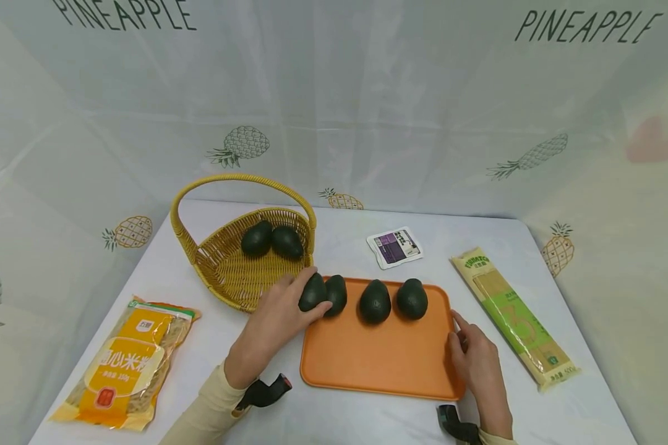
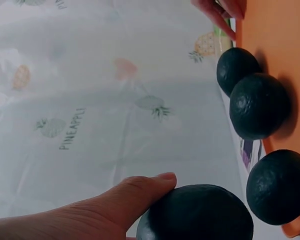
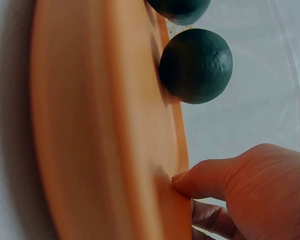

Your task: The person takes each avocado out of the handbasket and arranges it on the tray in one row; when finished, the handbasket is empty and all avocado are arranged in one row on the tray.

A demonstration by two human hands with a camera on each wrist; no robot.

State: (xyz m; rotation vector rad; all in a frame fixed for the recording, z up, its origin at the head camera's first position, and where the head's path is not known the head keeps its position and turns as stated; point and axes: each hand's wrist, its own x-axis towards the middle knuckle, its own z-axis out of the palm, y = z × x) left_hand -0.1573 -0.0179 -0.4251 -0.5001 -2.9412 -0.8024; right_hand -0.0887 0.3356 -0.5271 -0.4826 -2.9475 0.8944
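My left hand [image 1: 281, 314] grasps one dark green avocado, the held avocado [image 1: 313, 293], with the thumb on the near side. The held avocado is positioned at the far left corner of the orange tray [image 1: 378, 368], just beside the leftmost of three avocados [image 1: 375, 303] spaced along the tray's far side. In the left wrist view it appears raised off the tray surface; I cannot confirm full clearance.

Governing relation: the wicker basket [image 1: 219, 281] is located to the left of the held avocado and slightly farther from me, its right rim close to my left fingers in the head view. Two avocados [image 1: 257, 238] rest inside, toward the far right wall. The handle arches above the basket's far side, so I judge the near side to be the more accessible approach.

Axis: the held avocado's long axis points roughly away from me; the tray's long axis runs left to right across the worktop [image 1: 339, 423].

My right hand [image 1: 479, 358] pinches the tray's right edge, thumb on the upper surface, fingers outside. It is well apart from the basket; my left hand is the nearer.
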